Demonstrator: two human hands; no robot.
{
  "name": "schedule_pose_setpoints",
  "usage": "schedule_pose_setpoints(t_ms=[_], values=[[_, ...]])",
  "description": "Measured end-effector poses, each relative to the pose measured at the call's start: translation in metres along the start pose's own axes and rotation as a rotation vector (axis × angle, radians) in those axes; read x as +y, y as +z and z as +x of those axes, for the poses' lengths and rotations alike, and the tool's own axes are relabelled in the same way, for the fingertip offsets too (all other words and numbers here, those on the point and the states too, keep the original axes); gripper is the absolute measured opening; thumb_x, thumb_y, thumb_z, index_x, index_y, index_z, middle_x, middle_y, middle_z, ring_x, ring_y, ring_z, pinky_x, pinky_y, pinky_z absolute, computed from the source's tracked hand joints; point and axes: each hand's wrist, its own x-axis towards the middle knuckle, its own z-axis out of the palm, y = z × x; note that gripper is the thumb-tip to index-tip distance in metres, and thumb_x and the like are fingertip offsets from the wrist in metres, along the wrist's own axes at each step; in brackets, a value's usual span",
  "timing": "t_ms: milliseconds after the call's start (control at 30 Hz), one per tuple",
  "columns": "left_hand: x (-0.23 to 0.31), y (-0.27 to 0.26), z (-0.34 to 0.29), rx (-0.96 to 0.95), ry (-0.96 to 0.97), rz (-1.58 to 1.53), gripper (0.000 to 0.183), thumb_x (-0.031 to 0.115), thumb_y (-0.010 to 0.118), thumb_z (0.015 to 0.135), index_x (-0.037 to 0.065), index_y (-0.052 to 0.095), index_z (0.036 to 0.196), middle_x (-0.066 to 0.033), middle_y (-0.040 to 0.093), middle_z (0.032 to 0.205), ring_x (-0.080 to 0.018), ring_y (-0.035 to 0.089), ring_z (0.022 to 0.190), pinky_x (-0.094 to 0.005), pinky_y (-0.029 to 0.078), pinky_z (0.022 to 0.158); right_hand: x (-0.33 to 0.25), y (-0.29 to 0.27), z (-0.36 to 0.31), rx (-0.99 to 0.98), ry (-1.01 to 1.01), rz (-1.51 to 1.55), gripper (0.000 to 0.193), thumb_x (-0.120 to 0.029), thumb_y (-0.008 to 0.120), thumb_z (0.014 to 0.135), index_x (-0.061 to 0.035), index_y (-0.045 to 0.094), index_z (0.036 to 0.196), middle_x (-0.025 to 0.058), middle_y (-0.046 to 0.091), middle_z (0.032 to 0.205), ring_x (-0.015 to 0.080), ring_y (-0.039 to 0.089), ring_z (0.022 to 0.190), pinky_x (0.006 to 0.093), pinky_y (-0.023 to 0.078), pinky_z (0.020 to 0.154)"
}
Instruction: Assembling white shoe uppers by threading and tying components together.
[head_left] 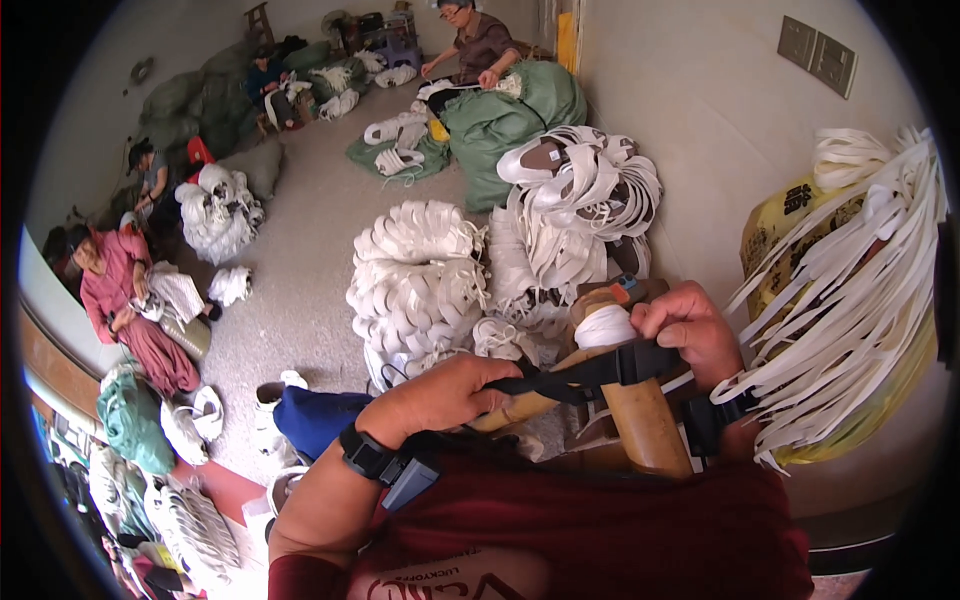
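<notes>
And here's the left hand [435, 393], reaching across the near middle, its fingers closed around the near-left end of a black strap [575, 381] — fingertips tucked under, so the exact grip is hidden. The strap runs right, across the front of a wooden post [648, 430], toward the right hand [685, 325]. That one's fingers are curled in, knuckles up, just beside a thicker black part of the strap; whether they pinch anything, I can't tell.

On the post, a white roll [604, 326] sits around the upper part, with a small orange-and-blue piece [627, 288] just beyond, too small to name. The post's near end disappears behind a dark red shirt [600, 520].

To the left a blue cloth [315, 418] is partly covered by the left forearm. Beyond the hands, a ring-shaped bundle of white shoe uppers [420, 280] rests on the floor [300, 240], its underside out of sight. Far right, white strips [850, 310] hang over a yellow bag [785, 235], hiding much of it — and the co-workers at far left are small, their handwork hard to make out.
</notes>
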Motion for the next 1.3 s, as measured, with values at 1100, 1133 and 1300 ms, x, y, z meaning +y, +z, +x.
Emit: schedule_pose_setpoints(t_ms=[1100,1133,1300], values=[[-0.079,0.007,-0.013,0.421,-0.052,-0.043,0.020,0.017,0.065,0.080,0.002,0.061,0.092,-0.0171,0.060,0.075,-0.0290,0.060,0.070,-0.0366,0.046,0.067,-0.015,0.016,0.246,-0.409,0.167,-0.559,0.017,-0.020,0.061,0.084,-0.0036,0.059,0.078,-0.0007,0.057,0.066,0.0063,0.053,0.059,0.0210,0.042,0.060],[-0.079,0.006,-0.019,0.475,-0.059,-0.034,0.020,0.014,0.065,0.081,0.000,0.059,0.095,-0.0137,0.061,0.082,-0.0218,0.059,0.077,-0.0326,0.046,0.071,-0.017,0.023,0.253,-0.436,0.208,-0.580,0.017,-0.020,0.060,0.084,-0.0039,0.058,0.078,-0.0007,0.055,0.065,0.0059,0.052,0.060,0.0200,0.041,0.060],[-0.074,-0.009,-0.072,0.553,-0.100,-0.378,0.019,0.007,0.063,0.082,-0.001,0.058,0.099,-0.0056,0.062,0.093,-0.0126,0.058,0.089,-0.0274,0.046,0.080,0.003,0.015,0.298,-0.471,0.324,-0.748,0.014,-0.018,0.060,0.083,-0.0053,0.059,0.078,-0.0013,0.056,0.062,0.0047,0.051,0.058,0.0196,0.039,0.056]])
